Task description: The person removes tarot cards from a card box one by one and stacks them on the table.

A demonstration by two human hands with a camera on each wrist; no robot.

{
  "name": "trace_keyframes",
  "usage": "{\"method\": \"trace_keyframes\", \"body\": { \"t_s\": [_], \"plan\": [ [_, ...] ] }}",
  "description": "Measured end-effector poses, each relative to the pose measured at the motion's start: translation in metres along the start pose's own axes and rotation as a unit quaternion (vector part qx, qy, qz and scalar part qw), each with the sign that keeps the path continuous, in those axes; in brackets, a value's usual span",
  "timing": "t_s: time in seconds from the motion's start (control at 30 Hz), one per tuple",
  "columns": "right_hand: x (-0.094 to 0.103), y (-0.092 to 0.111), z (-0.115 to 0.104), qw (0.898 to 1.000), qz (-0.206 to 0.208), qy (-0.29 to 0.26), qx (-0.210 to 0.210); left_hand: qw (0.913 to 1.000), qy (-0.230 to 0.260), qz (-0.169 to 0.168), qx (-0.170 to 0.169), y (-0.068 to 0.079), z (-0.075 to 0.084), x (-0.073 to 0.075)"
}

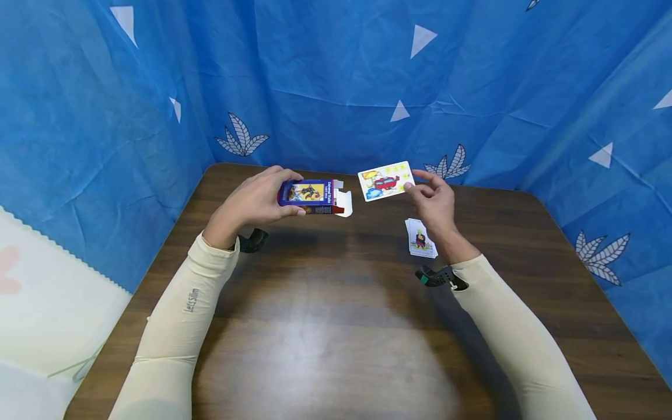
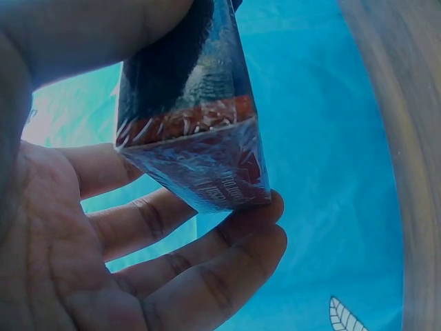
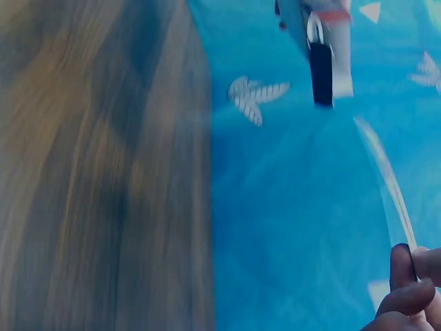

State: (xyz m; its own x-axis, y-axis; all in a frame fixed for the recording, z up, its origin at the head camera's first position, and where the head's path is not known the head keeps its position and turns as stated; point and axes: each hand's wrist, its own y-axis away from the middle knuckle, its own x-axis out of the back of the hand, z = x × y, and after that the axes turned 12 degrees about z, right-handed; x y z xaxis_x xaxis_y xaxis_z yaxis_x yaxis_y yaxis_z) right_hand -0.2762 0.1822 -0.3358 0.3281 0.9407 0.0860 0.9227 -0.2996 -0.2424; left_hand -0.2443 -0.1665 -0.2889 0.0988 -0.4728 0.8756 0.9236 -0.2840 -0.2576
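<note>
My left hand grips a blue tarot card box above the far part of the table. The box lies sideways, its open end and white flap pointing right. In the left wrist view the thumb and fingers hold the box from opposite sides, its closed end toward the camera. My right hand pinches a picture card by its right edge, just right of the flap and apart from it. Edge-on in the right wrist view, the card may be one or a few. A small stack of cards lies below that hand.
The brown wooden table reaches back to a blue curtain with white triangles and leaves. A pale cloth hangs at the left. Dark wrist straps sit on both forearms.
</note>
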Motion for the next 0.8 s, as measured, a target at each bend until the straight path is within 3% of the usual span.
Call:
{"method": "trace_keyframes", "body": {
  "t_s": [0.13, 0.27, 0.4, 0.53, 0.8],
  "plan": [
    [0.02, -0.013, 0.009, 0.998, 0.034, 0.041, 0.03, 1.0, -0.001, -0.006, 0.005, 0.0, -0.001, 0.0],
    [0.039, -0.028, 0.021, 0.99, 0.042, 0.132, 0.035, 0.9999, -0.002, -0.009, 0.007, 0.001, -0.001, -0.001],
    [0.053, -0.04, 0.035, 0.969, 0.004, 0.248, 0.017, 0.9999, 0.0, -0.009, 0.007, 0.001, -0.001, 0.001],
    [0.063, -0.046, 0.052, 0.946, -0.044, 0.321, -0.019, 0.9999, -0.001, -0.011, 0.007, 0.001, -0.002, 0.0],
    [0.068, -0.046, 0.085, 0.926, -0.088, 0.361, -0.063, 0.9999, 0.0, -0.011, 0.002, 0.0, -0.002, -0.001]
  ]
}}
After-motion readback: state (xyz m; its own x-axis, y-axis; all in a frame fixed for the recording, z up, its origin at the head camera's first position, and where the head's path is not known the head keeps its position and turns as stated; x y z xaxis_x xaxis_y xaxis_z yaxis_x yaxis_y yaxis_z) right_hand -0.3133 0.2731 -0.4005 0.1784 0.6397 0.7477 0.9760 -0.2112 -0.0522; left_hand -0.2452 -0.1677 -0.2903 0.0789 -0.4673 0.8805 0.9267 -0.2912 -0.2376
